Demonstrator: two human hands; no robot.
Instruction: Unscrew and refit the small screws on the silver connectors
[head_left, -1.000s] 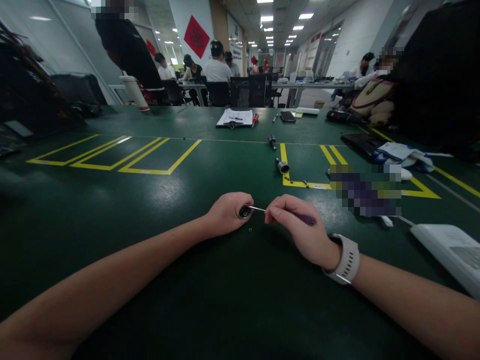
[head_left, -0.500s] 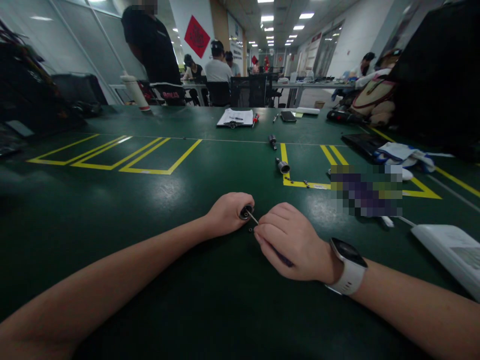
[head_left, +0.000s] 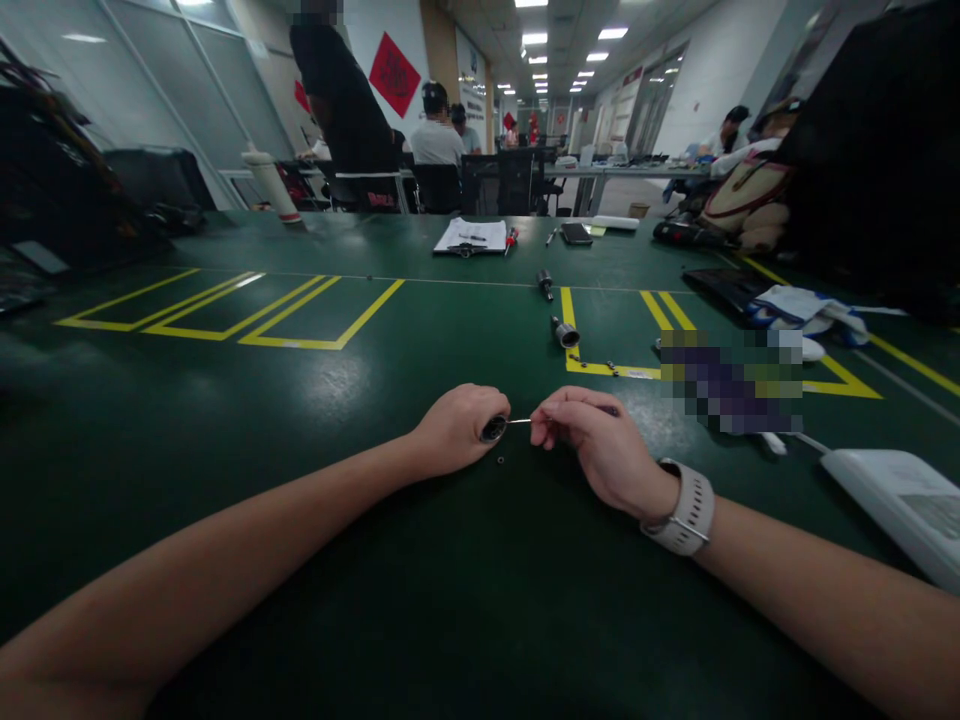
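My left hand point(head_left: 457, 428) is closed around a dark metal cup-shaped part point(head_left: 493, 429), its round mouth turned towards me and to the right. In my right hand point(head_left: 596, 440) I grip a thin-shafted screwdriver point(head_left: 519, 421) with a dark purple handle, mostly covered by my fingers. The shaft's tip reaches the rim or mouth of the cup-shaped part; how far in it goes I cannot tell. Just below my left hand a tiny nut-like ring point(head_left: 500, 460) lies on the green table point(head_left: 420, 580).
Two more cup-shaped metal parts with shanks, one nearer point(head_left: 566, 333) and one farther point(head_left: 544, 284), lie beyond my hands. Several tiny dark pieces point(head_left: 612, 368) rest by the yellow tape. A blurred-out purple item point(head_left: 727, 385), a white device point(head_left: 900, 500) and a clipboard point(head_left: 472, 236) are around.
My right hand has turned over, palm down and then back palm inward, swinging the screwdriver about the cup-shaped part. My left hand stays nearly still. A standing person in the background has moved right.
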